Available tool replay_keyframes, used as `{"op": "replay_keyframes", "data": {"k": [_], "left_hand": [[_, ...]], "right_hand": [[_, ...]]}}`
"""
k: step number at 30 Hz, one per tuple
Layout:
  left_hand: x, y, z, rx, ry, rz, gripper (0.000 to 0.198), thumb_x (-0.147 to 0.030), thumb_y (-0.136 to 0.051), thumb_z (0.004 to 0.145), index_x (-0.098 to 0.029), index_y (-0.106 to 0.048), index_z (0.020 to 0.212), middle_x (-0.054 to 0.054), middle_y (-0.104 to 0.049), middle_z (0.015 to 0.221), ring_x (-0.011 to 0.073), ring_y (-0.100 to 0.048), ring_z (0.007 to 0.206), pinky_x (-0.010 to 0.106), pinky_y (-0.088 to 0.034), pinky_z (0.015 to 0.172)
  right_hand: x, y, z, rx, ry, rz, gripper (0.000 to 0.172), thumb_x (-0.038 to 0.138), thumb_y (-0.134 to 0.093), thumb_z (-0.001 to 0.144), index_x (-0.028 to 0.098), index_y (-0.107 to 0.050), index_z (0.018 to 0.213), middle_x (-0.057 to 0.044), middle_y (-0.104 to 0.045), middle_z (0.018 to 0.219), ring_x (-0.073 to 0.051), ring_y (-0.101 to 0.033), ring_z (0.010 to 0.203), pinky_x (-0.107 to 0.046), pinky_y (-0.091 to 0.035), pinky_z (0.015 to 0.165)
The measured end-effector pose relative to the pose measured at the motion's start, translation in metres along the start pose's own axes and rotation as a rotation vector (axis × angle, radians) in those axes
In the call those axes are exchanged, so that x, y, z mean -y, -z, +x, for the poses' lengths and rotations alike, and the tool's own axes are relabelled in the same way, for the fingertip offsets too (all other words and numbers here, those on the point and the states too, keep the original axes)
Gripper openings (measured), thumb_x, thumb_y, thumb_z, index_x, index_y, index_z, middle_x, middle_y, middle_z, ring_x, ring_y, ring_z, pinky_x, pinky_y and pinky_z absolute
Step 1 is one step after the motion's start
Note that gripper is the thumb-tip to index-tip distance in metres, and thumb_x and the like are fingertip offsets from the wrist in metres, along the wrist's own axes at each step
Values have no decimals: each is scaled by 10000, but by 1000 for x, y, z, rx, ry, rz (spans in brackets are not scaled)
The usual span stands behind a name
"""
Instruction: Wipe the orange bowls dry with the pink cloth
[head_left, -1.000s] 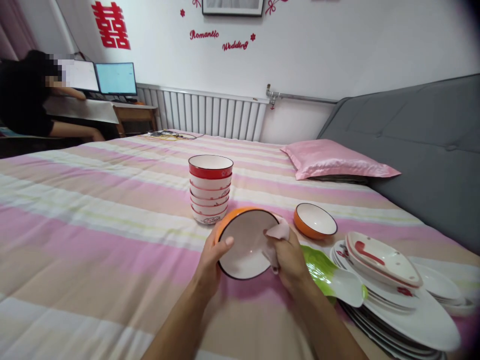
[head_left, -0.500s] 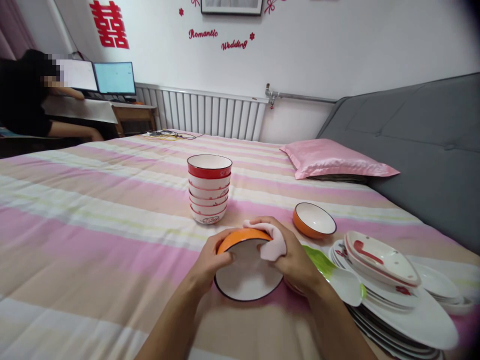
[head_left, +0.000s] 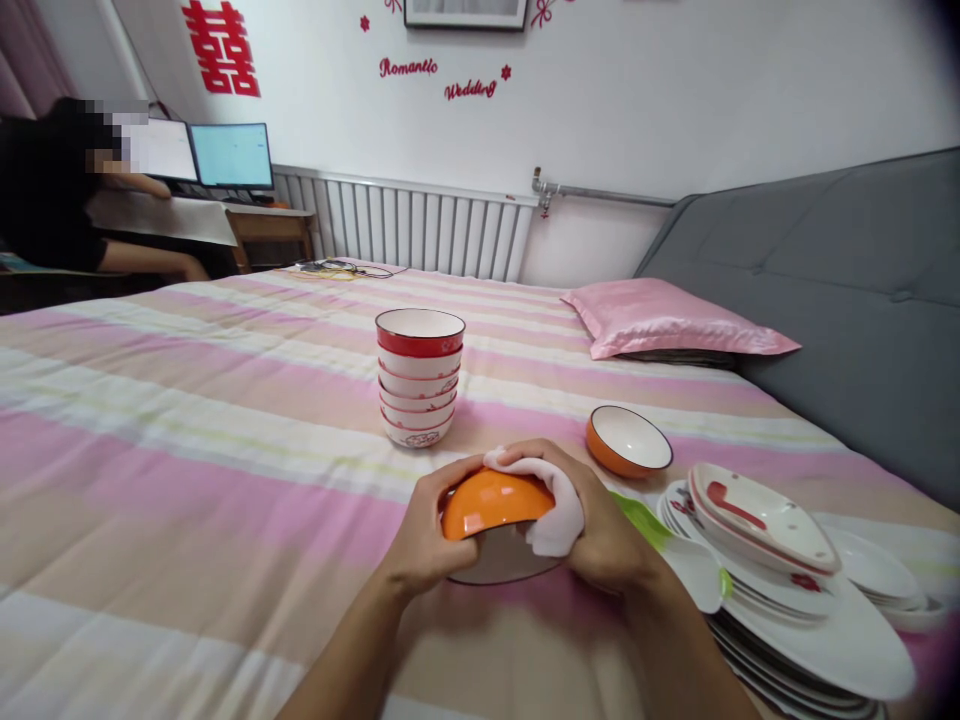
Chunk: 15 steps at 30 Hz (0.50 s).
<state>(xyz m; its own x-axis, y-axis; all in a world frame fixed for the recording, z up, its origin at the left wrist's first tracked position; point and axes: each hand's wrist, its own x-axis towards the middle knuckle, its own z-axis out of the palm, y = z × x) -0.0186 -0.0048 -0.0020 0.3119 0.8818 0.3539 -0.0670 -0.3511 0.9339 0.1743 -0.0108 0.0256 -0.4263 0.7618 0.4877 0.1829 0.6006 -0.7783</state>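
Note:
Between my hands, just over the bed, is an orange bowl (head_left: 491, 500) with a white inside and a dark rim, tipped so its orange outside faces up and its mouth leans toward me. My left hand (head_left: 435, 530) grips its left side, thumb at the rim. A white cloth (head_left: 559, 505) lies over the bowl's right side, pressed there by my right hand (head_left: 592, 510); some of those fingers are hidden behind cloth and bowl. Beyond stands a stack of several red-and-white bowls (head_left: 420, 385). Another orange bowl (head_left: 628, 442) sits upright on the right.
Stacked plates (head_left: 840, 640) and oval dishes (head_left: 765, 510) lie at the right, beside a green-and-white leaf-shaped dish (head_left: 690, 570). A pink pillow (head_left: 667, 312) rests near the grey headboard (head_left: 840, 250). Cables (head_left: 345, 270) lie at the bed's far edge. A person (head_left: 52, 200) sits at a desk.
The orange bowl has tilted further, its mouth turning downward so more of its orange outside shows. My right hand and the cloth have shifted slightly right and down along it.

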Motion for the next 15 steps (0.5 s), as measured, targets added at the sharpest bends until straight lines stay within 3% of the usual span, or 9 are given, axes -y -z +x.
{"op": "replay_keyframes", "data": {"k": [9,15], "left_hand": [[0,-2,-2,-160,33,-416,592,-269,-599,521,-135,-674,1092,105,-692,1098,384,-577,1077,418,-469,892],[-4,-8,-4,-422,144,-666,516,-303,-556,556,-100,-691,1010,118,-726,878,359,-657,887,433,-535,754]], "right_hand": [[-10,-5,5,-115,-28,315,449,311,-652,737,244,-560,1171,-80,-505,1298,-278,-466,1262,-420,-385,1066],[-9,-23,4,-211,-24,174,494,385,-603,809,240,-479,1265,-108,-515,1261,-262,-485,1236,-396,-443,1011]]}}
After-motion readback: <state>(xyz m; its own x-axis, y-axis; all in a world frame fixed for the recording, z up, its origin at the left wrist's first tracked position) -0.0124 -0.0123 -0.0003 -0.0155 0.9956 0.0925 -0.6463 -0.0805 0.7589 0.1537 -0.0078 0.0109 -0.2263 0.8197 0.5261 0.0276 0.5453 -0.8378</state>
